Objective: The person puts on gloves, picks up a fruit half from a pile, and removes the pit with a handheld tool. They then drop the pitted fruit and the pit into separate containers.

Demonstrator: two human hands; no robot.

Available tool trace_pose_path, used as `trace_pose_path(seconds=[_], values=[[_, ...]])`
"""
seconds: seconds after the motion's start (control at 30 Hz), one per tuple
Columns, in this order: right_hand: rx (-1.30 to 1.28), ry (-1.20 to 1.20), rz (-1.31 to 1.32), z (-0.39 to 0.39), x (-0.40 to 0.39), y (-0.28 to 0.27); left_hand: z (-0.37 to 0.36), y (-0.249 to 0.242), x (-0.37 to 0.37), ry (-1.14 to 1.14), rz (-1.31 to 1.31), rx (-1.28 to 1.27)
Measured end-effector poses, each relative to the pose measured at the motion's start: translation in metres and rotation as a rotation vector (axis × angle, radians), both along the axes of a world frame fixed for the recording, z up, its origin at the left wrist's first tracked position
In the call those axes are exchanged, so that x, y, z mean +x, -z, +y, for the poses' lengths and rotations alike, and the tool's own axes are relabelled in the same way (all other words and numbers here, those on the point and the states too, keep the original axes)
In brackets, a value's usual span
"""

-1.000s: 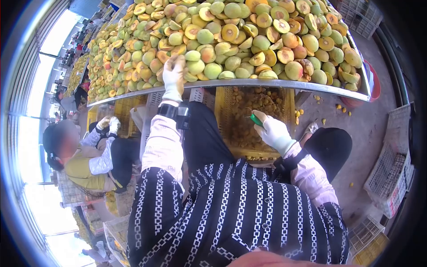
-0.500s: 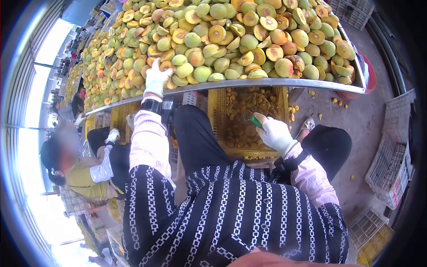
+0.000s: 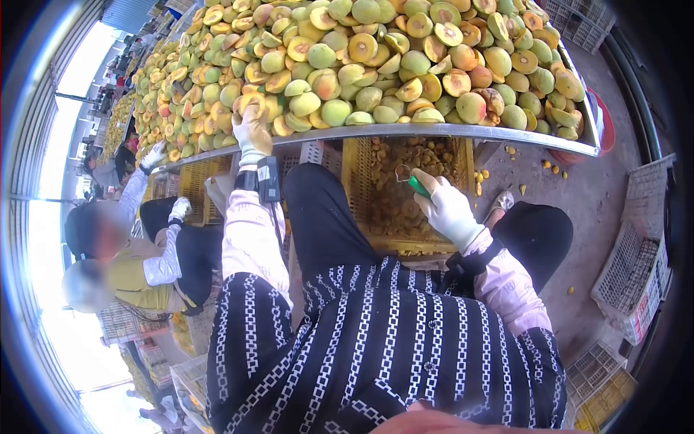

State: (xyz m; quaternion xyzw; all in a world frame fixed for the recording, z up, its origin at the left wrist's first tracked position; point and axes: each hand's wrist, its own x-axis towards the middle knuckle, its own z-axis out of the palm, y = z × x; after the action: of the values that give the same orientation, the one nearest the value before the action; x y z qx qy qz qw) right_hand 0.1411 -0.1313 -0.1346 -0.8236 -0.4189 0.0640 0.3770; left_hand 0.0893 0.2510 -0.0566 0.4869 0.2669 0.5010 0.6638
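My left hand [image 3: 251,137], in a white glove with stained fingers, is at the near edge of a heap of halved peaches [image 3: 336,83]. Its fingers are closed on a peach half [image 3: 251,100] with orange flesh, partly hidden by them. My gloved right hand [image 3: 450,210] is closed around the green handle of a wire-loop pitting tool [image 3: 418,186]. The tool's loop points up and left, above a yellow crate [image 3: 350,181] between my knees. Brownish scraps and fruit pieces [image 3: 405,206] lie inside that crate.
A metal-rimmed table [image 3: 434,130] bears the heap. At right are a red bucket [image 3: 603,123] and plastic crates [image 3: 629,282]; fruit bits [image 3: 555,168] dot the floor. Another person [image 3: 155,267] sits at left, one gloved hand on the table's edge.
My left hand has drawn slightly back and closed on a peach half. My right hand stays nearly in place with the tool. The neighbour's one hand has risen to the fruit.
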Motion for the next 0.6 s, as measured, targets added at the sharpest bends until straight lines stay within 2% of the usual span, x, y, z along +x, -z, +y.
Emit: trace_pose_path(seconds=[0.07,0.1,0.17,0.2,0.27,0.3,0.37,0.47,0.5,0.6], values=[[0.074,-0.018,0.018,0.001,0.002,-0.005,0.024,0.026,-0.008,0.377,-0.264,-0.136],[0.070,-0.015,0.022,0.002,0.002,-0.009,0.002,0.020,-0.006,0.448,-0.324,-0.215],[0.353,0.003,-0.024,0.006,0.000,-0.017,-0.069,-0.005,-0.003,0.590,-0.402,-0.390],[0.338,0.015,-0.019,0.007,-0.001,-0.022,-0.093,-0.009,-0.001,0.782,-0.471,-0.452],[0.445,0.004,0.044,0.006,-0.002,-0.036,-0.140,-0.007,0.007,0.732,-0.513,-0.643],[0.408,-0.029,0.097,0.000,-0.002,-0.048,-0.153,0.003,0.009,0.761,-0.504,-0.689],[0.442,0.017,0.037,-0.001,-0.003,-0.052,-0.176,0.021,0.012,0.816,-0.475,-0.721],[0.373,0.066,-0.036,-0.012,0.001,-0.055,-0.209,0.031,0.017,0.844,-0.285,-0.579],[0.304,0.083,-0.081,-0.015,0.001,-0.055,-0.221,0.032,0.021,0.763,-0.153,-0.488],[0.340,0.122,-0.161,-0.015,0.004,-0.051,-0.243,0.030,0.023,0.733,-0.012,-0.302]])
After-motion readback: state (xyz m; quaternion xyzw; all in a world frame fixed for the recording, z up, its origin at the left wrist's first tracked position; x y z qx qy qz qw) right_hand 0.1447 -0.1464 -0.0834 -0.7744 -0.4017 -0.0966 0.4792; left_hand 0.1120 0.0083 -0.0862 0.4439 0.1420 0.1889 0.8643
